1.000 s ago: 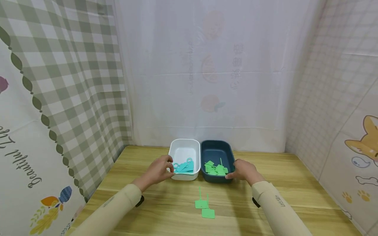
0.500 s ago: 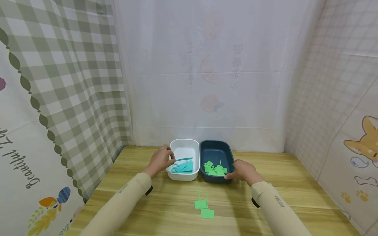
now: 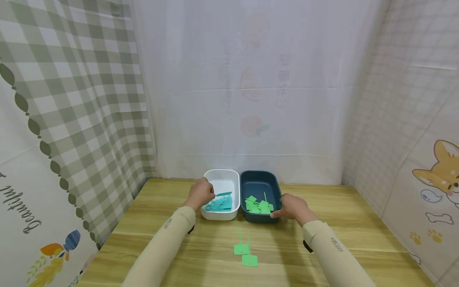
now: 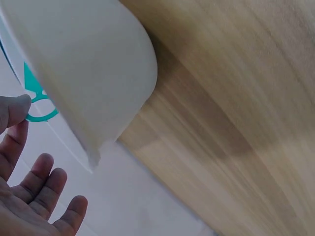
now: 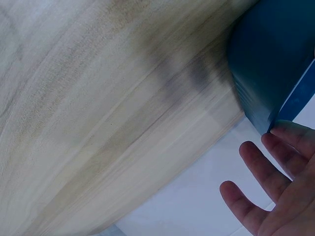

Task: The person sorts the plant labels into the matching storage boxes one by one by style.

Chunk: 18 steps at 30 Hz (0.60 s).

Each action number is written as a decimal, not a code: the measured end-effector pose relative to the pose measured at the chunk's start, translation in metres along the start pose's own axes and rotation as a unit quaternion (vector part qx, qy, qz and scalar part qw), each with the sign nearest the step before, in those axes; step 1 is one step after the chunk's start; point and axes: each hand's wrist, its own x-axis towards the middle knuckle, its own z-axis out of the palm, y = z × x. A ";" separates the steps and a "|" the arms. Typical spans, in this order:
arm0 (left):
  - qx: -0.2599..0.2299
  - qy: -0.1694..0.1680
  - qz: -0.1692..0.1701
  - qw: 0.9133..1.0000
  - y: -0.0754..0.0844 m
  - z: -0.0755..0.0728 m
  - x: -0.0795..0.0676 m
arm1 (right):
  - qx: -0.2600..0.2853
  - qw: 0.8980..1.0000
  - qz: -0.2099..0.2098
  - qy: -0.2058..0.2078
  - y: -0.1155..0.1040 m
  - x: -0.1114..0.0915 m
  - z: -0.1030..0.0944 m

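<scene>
My left hand reaches over the left side of a white bin. It pinches a flat teal tag by its ring end, the other fingers loosely bent. Several more teal tags lie in a pile inside that bin. My right hand holds the front right corner of a dark blue bin, thumb at the front rim. Its fingers meet the bin's side, the lower ones standing apart from it. Green tags with thin straps are heaped inside the blue bin.
Two loose green tags lie on the wooden table in front of the bins, their straps pointing away from me. The bins stand side by side near a white curtain. A checked cloth hangs at the left.
My left hand has moved right and further over the white bin, a teal tag now between its fingertips, raised above the pile. The right hand keeps its place at the blue bin.
</scene>
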 end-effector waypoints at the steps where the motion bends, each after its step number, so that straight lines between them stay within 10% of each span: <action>1: -0.002 -0.006 -0.005 1.000 0.001 0.002 0.000 | -0.002 1.000 -0.002 0.002 0.000 0.000 0.000; 11: 0.018 -0.022 -0.054 0.998 0.003 0.010 -0.001 | 0.003 1.000 0.000 0.001 0.000 -0.001 0.000; 18: 0.035 -0.031 -0.007 0.999 0.003 0.005 -0.008 | 0.004 1.000 -0.003 -0.001 0.001 0.000 0.000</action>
